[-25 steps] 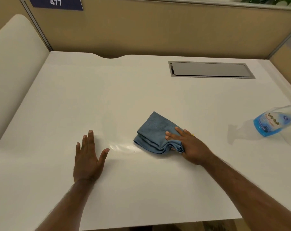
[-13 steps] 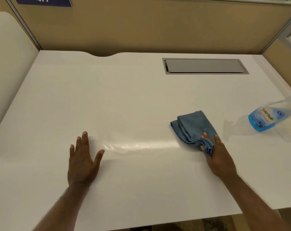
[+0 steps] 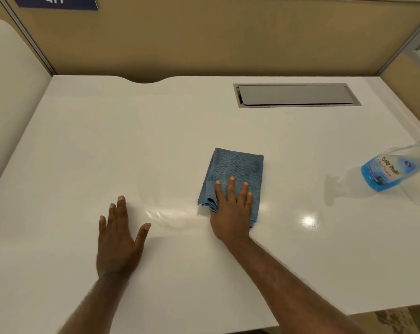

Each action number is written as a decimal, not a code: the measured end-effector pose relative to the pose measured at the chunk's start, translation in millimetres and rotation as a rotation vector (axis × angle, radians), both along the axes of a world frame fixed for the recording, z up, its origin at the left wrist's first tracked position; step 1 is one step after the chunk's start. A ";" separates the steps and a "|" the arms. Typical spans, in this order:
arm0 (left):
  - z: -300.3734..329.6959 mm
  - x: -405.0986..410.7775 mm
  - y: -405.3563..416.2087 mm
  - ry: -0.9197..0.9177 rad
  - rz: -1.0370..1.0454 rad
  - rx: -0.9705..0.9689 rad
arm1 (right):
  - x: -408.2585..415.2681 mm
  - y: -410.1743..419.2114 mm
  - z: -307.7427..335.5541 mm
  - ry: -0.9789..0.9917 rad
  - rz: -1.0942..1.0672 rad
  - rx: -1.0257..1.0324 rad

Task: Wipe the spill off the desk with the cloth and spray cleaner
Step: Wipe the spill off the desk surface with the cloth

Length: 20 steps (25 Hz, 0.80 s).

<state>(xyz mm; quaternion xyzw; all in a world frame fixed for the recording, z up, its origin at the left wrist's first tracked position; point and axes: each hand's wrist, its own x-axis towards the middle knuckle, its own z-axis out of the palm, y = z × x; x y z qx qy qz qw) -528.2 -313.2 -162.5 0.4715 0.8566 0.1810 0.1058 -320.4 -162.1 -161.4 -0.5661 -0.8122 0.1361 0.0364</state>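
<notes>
A folded blue cloth (image 3: 236,169) lies on the white desk (image 3: 107,141) just right of centre. My right hand (image 3: 231,210) presses flat on the cloth's near half, fingers spread. A thin wet, glossy smear (image 3: 170,213) shines on the desk between my two hands. My left hand (image 3: 118,239) rests flat on the bare desk to the left of the smear, fingers apart, holding nothing. The spray cleaner bottle (image 3: 392,169), clear with blue liquid and a blue label, stands at the desk's right edge, apart from both hands.
A grey metal cable hatch (image 3: 295,95) is set into the desk at the back right. Beige partition walls (image 3: 204,37) close the back and sides. The desk's front edge runs across the bottom right.
My right hand has slid the cloth back to the left from near the bottle, and the cloth now lies flatter. My left hand has stayed put.
</notes>
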 end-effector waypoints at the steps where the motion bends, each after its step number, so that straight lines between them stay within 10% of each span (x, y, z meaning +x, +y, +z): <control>1: 0.7 0.1 -0.1 -0.003 0.003 0.001 | -4.2 4.9 -0.1 -0.015 0.034 -0.007; 10: -0.1 -1.0 1.9 0.004 0.006 -0.012 | 8.9 51.9 11.5 -0.001 0.080 -0.100; 20: -1.9 -1.9 3.5 0.012 0.013 -0.027 | -14.6 47.8 11.1 0.021 -0.331 -0.061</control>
